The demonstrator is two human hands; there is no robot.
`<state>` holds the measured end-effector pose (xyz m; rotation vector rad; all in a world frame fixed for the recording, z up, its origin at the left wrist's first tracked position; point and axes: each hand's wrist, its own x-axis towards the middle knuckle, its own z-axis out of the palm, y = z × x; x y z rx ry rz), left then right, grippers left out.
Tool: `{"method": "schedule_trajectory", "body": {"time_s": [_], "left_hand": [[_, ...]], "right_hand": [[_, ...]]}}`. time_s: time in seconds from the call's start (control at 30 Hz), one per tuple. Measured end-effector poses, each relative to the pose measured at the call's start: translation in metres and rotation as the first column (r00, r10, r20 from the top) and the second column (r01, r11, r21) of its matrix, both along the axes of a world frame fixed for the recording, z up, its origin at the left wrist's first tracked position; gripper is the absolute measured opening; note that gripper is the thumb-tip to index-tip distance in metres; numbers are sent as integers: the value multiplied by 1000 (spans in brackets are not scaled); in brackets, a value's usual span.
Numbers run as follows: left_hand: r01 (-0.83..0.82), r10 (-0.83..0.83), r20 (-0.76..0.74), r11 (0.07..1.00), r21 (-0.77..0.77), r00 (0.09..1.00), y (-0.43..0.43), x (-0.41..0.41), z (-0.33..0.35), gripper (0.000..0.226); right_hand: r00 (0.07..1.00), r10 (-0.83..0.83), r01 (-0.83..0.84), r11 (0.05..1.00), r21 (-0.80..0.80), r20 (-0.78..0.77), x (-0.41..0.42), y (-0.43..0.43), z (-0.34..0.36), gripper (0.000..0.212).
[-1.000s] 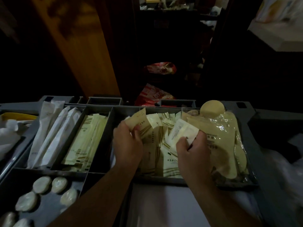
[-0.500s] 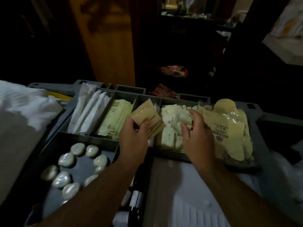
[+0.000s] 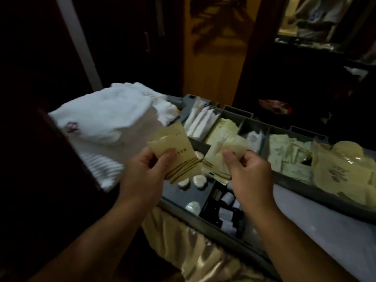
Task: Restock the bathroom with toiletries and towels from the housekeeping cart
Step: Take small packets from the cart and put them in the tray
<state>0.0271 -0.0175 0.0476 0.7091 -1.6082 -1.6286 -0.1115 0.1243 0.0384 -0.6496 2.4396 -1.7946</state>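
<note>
head view: left hand (image 3: 142, 176) pinches tan packet (image 3: 173, 147), long axis diagonal, striped end pointing lower right. right hand (image 3: 250, 176) pinches pale packets (image 3: 221, 157) just beside it. both held above cart tray (image 3: 247, 117).

- Left hand (image 3: 146, 176): forearm extended forward, thumb over fingers, pinching tan packet (image 3: 175, 143).
- Right hand (image 3: 250, 176): level alongside, thumb pinching pale packets (image 3: 214, 161), apparently several.

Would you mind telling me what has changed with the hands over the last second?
Both hands lifted out of the packet compartment and drew back over the soaps. The right hand, sorting before, now pinches pale packets. The left hand still holds its tan packets.
</note>
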Motion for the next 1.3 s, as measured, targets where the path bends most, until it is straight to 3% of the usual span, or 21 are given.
{"method": "schedule_trajectory", "body": {"time_s": [0.1, 0.4, 0.73, 1.03, 1.2, 1.3], "left_hand": [[-5, 8, -68, 999, 35, 998, 4, 50, 6, 12], [2, -18, -216, 997, -73, 976, 16, 216, 33, 23], [-317, 301, -193, 947, -56, 934, 11, 400, 58, 22], [-612, 593, -199, 789, -47, 780, 4, 484, 66, 26], [-788, 775, -181, 616, 2, 606, 1, 530, 71, 31], [-874, 860, -205, 485, 45, 467, 3, 553, 73, 26]], "right_hand": [[995, 98, -97, 995, -26, 38, 47, -11, 7, 24], [953, 302, -302, 953, -2, 16, 204, -37, 43, 19], [793, 609, -605, 791, -91, 19, 362, -74, 63, 6], [715, 697, -699, 711, -70, -56, 438, -116, 72, 13], [613, 789, -790, 611, -56, -49, 471, -152, 79, 25], [484, 875, -872, 485, -62, 22, 491, -171, 80, 20]]}}
